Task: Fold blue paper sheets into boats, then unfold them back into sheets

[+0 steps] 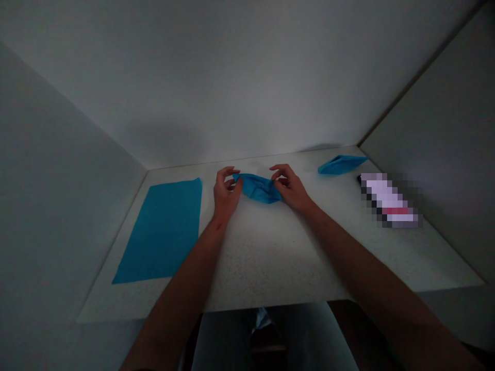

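A folded blue paper boat (258,189) is held just over the middle of the table, one end in each hand. My left hand (226,191) pinches its left tip between thumb and fingers. At the other end, my right hand (288,188) is closed on the right side, thumb and index finger pressed on the paper. The boat's middle is partly spread, with creases showing. Some fingertips are hidden behind the paper.
A flat blue paper sheet (162,232) lies at the left on the white table (259,268). Another folded blue paper boat (340,164) rests at the back right. Nearer the right wall is a pixelated, phone-like object (389,201). Walls (247,87) enclose the table's back and sides.
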{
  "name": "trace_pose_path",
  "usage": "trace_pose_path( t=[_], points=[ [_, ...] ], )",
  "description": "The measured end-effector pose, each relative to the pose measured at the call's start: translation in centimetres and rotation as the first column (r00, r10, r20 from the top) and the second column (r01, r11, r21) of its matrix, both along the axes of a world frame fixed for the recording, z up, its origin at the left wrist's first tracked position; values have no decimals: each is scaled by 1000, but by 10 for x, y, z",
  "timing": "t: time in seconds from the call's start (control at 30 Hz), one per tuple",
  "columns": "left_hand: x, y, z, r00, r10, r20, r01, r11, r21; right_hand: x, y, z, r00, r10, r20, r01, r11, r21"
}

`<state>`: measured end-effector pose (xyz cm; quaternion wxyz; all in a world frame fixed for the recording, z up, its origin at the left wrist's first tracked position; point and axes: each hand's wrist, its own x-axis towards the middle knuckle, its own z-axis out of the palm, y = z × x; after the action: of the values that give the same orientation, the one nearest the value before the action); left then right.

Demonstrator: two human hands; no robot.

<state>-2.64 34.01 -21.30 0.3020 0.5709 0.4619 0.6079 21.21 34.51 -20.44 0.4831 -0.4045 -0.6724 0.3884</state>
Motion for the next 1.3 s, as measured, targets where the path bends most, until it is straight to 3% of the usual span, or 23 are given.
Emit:
trace_pose_path(
  t=[0.23, 0.4, 0.57, 0.77, 0.97, 1.07, 1.17, 1.3],
  points=[
    [1, -3, 0, 988, -155, -24, 156, 988, 20, -1, 4, -4, 998, -39, -53, 41, 999, 27],
    [-1, -6, 11, 993, -24, -118, 24, 1000, -7, 0, -2, 3, 991, 114, 64, -117, 992, 45],
    [-3, -5, 11, 998, 15, -65, -19, 998, -60, -1, -8, 13, 985, 142, 99, -149, 986, 69],
    [-1, -5, 7, 996, 34, -81, -41, 996, -83, -2, -6, 10, 987, 46, 155, -67, 989, 131],
    [3, -5, 3, 985, -102, -138, 95, 994, -57, 1, 2, 2, 992, -94, 89, 81, 987, 139],
    [3, -6, 3, 979, -123, -162, 119, 992, -37, 0, 4, 2, 983, -113, 143, 85, 978, 190],
    [4, -10, 6, 977, -90, -196, 93, 996, 5, -1, 2, 7, 963, -148, 227, 75, 950, 303],
    [5, -16, 14, 957, -25, -288, 55, 994, 96, -2, -5, 15, 931, -251, 266, 93, 865, 493]
  ],
)
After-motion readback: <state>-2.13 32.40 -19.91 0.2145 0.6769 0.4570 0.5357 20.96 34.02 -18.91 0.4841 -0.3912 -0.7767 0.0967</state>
